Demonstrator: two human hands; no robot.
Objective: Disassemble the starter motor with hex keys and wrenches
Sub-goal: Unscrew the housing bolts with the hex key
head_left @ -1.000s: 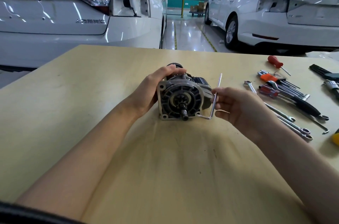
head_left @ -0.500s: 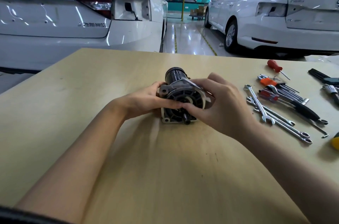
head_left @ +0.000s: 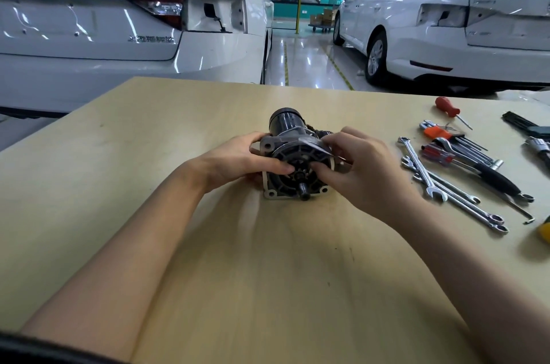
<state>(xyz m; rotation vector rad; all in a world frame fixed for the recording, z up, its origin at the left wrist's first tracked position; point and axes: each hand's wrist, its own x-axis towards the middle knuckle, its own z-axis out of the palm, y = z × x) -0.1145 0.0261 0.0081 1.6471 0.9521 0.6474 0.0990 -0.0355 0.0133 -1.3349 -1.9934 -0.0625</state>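
The starter motor (head_left: 285, 124) lies on its side on the wooden table (head_left: 268, 289), its round front housing and pinion shaft facing me. My left hand (head_left: 238, 161) grips the housing's left side, thumb pressed across the front face. From the right, my right hand (head_left: 366, 176) grips the same housing, fingers curled over its top edge and thumb on the face. A thin metal strip shows under my right fingers; I cannot tell if it is the hex key.
Several combination wrenches (head_left: 424, 171) lie to the right of the motor. Beyond them are an orange hex key holder (head_left: 437, 133), a red-handled screwdriver (head_left: 447, 106) and a black-handled tool (head_left: 497, 178). Two white cars (head_left: 119, 36) stand behind the table.
One second ago my right hand held an L-shaped hex key beside the motor. Now it grips the front housing, and my left thumb has come onto the front face.
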